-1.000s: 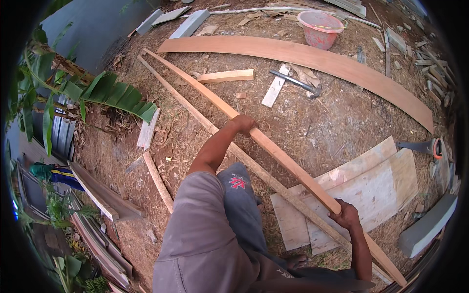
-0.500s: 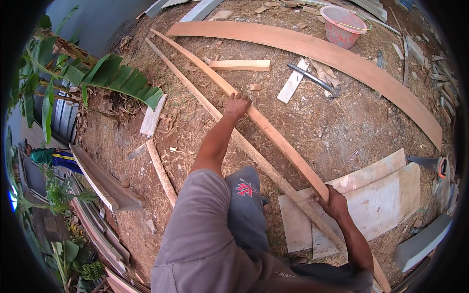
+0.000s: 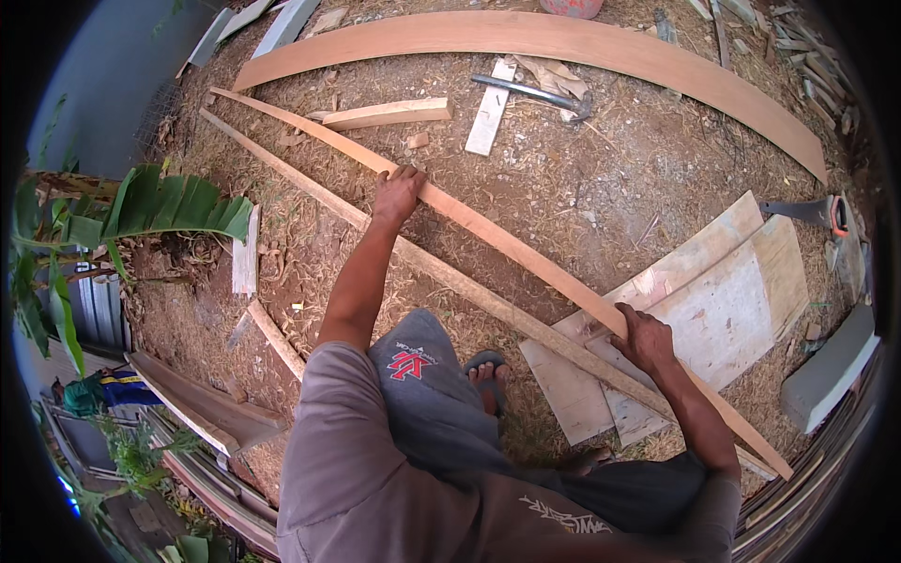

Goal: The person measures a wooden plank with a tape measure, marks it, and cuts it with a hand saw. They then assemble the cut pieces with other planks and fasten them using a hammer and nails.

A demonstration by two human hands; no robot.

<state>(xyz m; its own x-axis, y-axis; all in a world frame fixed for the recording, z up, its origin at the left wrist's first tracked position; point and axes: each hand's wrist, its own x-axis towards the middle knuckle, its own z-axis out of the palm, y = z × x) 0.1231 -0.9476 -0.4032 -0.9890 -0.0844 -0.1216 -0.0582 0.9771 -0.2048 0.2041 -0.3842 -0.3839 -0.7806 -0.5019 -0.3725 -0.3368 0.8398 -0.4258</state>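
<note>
A long, pale-orange wooden batten (image 3: 507, 246) runs slantwise from the far left to the near right in front of me. My left hand (image 3: 399, 192) is wrapped over it towards its far part. Farther down its length, my right hand (image 3: 645, 338) grips the same batten, with the fingers curled round its edge. A second long, rougher wooden strip (image 3: 460, 283) lies on my side of it, passing beneath my left forearm. The two come close together at the far left. Under the near right stretch lie flat, stained plywood sheets (image 3: 694, 291).
A wide plank (image 3: 526, 36) spans the far side. Beyond my left hand lie a short wood block (image 3: 394, 114) and a hammer (image 3: 535, 90) across a white board piece (image 3: 490, 117). A handsaw (image 3: 802, 212) rests at the right. Banana leaves (image 3: 178, 206) and a person (image 3: 103, 390) are at the left.
My view has shifted, so most things sit farther left or higher in the picture. The batten now lies at a slightly flatter slant, both hands still on it. My sandalled foot has come into sight.
</note>
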